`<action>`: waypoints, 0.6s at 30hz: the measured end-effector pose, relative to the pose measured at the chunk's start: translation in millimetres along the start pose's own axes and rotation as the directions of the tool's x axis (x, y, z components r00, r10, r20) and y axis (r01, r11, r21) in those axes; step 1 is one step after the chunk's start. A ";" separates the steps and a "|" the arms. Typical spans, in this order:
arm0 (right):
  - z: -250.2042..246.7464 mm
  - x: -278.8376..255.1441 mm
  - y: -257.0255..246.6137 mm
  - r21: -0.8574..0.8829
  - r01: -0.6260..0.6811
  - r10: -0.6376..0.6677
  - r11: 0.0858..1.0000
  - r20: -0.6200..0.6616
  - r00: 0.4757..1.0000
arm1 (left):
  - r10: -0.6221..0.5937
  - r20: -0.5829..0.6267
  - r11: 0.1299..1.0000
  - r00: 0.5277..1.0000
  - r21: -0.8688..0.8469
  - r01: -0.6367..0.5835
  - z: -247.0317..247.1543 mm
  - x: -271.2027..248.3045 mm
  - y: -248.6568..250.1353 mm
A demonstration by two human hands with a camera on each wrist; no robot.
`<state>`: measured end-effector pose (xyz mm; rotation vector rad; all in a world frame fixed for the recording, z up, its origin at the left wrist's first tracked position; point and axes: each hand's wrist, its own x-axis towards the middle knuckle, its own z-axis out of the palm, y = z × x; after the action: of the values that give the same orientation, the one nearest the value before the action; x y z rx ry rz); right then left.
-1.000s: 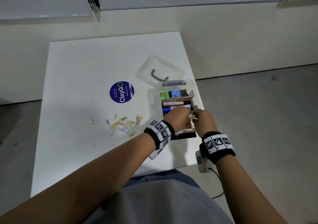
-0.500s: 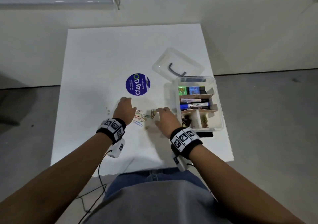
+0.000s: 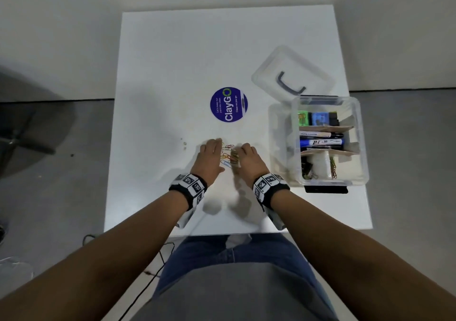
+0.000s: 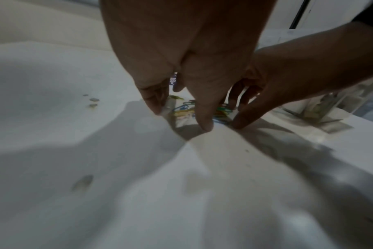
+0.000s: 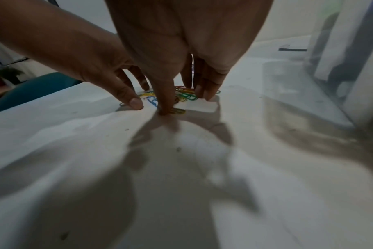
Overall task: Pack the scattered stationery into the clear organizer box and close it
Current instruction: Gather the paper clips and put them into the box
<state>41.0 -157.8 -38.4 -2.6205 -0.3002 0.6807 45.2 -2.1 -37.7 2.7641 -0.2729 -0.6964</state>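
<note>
So the paper clips (image 3: 228,156), scattered wider a moment ago, now sit bunched between the fingertips of the left hand (image 3: 209,157) and right hand (image 3: 249,159), fingers extended, corralling, gripping nothing yet. Scooping should come next. The organizer box (image 3: 359,148) stands open beyond the right fingers; plenty of table (image 3: 172,73) ahead.

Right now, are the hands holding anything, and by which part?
Nothing is lifted. Left hand and right hand have fingertips on the table, corralling the paper clips between them.
</note>
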 end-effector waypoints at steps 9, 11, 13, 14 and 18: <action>-9.9 7.9 -11.4 -0.070 -0.031 0.033 0.997 0.024 0.999 | 0.144 -0.006 0.989 0.990 0.028 -0.144 -6.6 25.7 -4.1; -13.3 7.4 -9.8 -0.063 -0.056 0.056 0.996 0.003 0.998 | 0.144 0.002 0.988 0.990 0.060 -0.144 -7.0 26.9 -4.1; -16.9 9.3 -6.8 -0.071 -0.092 0.094 0.993 0.023 0.995 | 0.137 0.015 0.988 0.991 0.076 -0.137 -8.8 28.1 -2.6; -19.3 10.3 -5.7 -0.073 -0.111 0.114 0.991 0.029 0.993 | 0.129 0.023 0.988 0.991 0.079 -0.130 -9.9 28.8 -1.7; -30.2 11.7 -0.6 0.011 -0.209 0.210 0.978 -0.015 0.978 | 0.086 0.038 0.994 0.996 0.059 -0.088 -14.7 31.5 1.5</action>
<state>66.2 -163.9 -19.0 -2.6715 -0.0149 0.7268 79.5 -8.1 -38.5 2.7797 -0.4260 -0.7263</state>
